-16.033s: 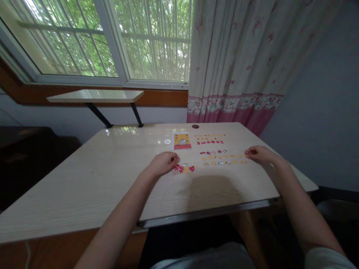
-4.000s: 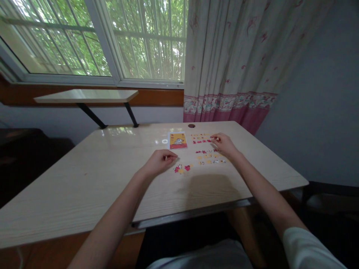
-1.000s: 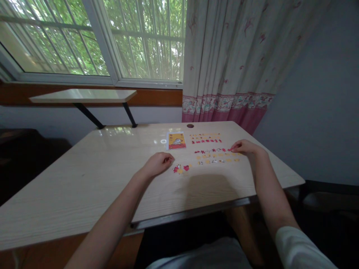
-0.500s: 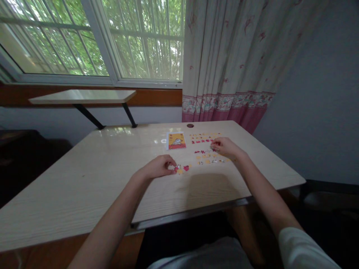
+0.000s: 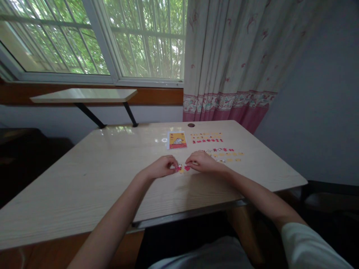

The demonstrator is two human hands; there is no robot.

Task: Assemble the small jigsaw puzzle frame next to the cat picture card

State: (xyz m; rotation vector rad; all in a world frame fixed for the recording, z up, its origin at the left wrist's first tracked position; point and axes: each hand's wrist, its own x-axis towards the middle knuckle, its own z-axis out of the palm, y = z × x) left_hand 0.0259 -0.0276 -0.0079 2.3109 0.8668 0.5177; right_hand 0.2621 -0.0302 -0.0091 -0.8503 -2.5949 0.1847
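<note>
My left hand (image 5: 161,166) rests on the table with thumb and fingers closed at the edge of a small cluster of jigsaw puzzle pieces (image 5: 180,169), red, white and yellow. Facing it from the right, my right hand (image 5: 204,161) pinches near a red puzzle piece (image 5: 187,168) beside that cluster. Its fingertips partly cover what they hold. Behind the hands lies a picture card (image 5: 177,141) showing a white animal on yellow and red.
Rows of loose puzzle pieces (image 5: 208,141) lie to the right of the card, with more rows (image 5: 228,154) nearer me, partly behind my right arm. A raised shelf (image 5: 84,95) stands at the back left. A round hole (image 5: 191,125) is near the table's (image 5: 112,164) far edge.
My right hand has moved left and toward me, from the rows of pieces to the cluster by my left hand. The left hand stays nearly in place.
</note>
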